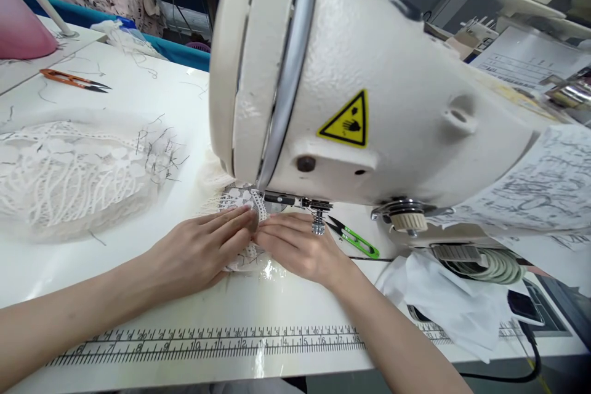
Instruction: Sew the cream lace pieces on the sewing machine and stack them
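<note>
A piece of white lace fabric (253,253) lies on the sewing machine bed, partly over a grey area under the machine head. My left hand (203,249) rests flat on its left side, fingers stretched forward and close together. From the right, my right hand (300,243) lays its straightened fingers on the lace edge, the fingertips almost meeting those of the left; its thumb is hidden. Just ahead of my fingers stands the white sewing machine (360,68), whose head hides the needle. Green thread snips (355,239) lie beside my right hand.
A lace bundle (78,178) with dark loose threads lies at left, below orange thread snips (74,80). A printed ruler (207,345) runs along the front edge. White cloth (452,301) and a phone-like device (525,306) sit at right. Patterned fabric (111,0) hangs behind.
</note>
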`<state>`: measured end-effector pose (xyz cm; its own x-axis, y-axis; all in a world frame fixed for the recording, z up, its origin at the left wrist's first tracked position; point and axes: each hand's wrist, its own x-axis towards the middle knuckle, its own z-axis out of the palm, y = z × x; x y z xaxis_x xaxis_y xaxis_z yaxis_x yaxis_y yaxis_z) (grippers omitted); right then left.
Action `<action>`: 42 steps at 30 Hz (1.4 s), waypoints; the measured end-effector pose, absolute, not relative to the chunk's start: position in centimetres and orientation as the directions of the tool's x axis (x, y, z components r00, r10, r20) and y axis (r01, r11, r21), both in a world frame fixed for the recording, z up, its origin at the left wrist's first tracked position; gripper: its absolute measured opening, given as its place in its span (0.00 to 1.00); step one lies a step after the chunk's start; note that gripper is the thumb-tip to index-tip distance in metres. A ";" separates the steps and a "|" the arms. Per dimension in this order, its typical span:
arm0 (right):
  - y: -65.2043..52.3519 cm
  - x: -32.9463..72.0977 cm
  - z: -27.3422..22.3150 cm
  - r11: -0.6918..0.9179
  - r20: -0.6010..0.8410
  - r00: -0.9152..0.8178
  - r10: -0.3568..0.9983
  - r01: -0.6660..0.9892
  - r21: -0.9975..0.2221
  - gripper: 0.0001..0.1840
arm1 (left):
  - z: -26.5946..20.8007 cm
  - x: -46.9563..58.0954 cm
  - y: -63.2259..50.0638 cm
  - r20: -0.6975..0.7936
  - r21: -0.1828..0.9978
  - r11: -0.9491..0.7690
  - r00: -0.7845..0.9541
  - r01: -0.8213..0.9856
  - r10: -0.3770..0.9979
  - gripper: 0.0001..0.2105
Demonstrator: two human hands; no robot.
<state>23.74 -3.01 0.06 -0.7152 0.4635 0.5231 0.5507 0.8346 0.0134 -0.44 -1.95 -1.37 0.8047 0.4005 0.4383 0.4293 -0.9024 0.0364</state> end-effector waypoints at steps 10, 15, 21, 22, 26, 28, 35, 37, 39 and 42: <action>-2.7 23.5 0.7 0.818 0.521 -0.690 0.503 0.575 -0.029 0.08 | -0.6 0.1 -1.8 0.415 -0.028 -0.911 0.834 0.410 0.363 0.18; -2.7 23.5 1.0 0.809 0.518 -0.689 0.506 0.587 -0.009 0.08 | -1.2 0.2 -1.7 0.438 0.021 -0.903 0.808 0.429 0.394 0.18; -2.6 23.6 0.7 0.807 0.539 -0.681 0.496 0.591 0.004 0.08 | -1.0 0.3 -1.5 0.425 0.035 -0.903 0.811 0.429 0.402 0.17; -2.6 23.6 0.7 0.805 0.537 -0.679 0.500 0.593 0.001 0.08 | -0.9 0.2 -1.4 0.417 0.029 -0.906 0.819 0.422 0.394 0.17; -2.9 23.3 0.7 0.808 0.539 -0.694 0.477 0.588 0.042 0.09 | -0.8 -0.1 -1.3 0.419 0.026 -0.903 0.815 0.429 0.400 0.17; -3.1 22.9 0.7 0.807 0.541 -0.703 0.461 0.586 0.073 0.10 | -0.9 -0.4 -1.4 0.428 0.030 -0.894 0.803 0.446 0.415 0.18; -3.4 21.5 0.3 0.776 0.563 -0.683 0.466 0.621 0.110 0.11 | -0.9 -1.2 -0.7 0.412 0.034 -0.884 0.799 0.466 0.438 0.18; -3.4 21.3 0.1 0.762 0.561 -0.672 0.484 0.639 0.107 0.11 | -0.7 -1.3 -0.4 0.402 0.031 -0.886 0.806 0.463 0.435 0.18; -3.3 21.2 0.0 0.754 0.552 -0.667 0.500 0.649 0.102 0.12 | -0.6 -1.3 -0.2 0.413 0.038 -0.885 0.799 0.465 0.437 0.18; -3.2 21.3 0.0 0.758 0.552 -0.676 0.487 0.642 0.118 0.11 | -0.6 -1.2 0.0 0.407 0.065 -0.881 0.794 0.469 0.452 0.19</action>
<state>21.30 -3.19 -0.03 -0.6764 0.4874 0.5522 0.6420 0.7577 0.1175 -1.22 0.02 -0.65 0.7936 0.4520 0.4073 0.4685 -0.8811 0.0650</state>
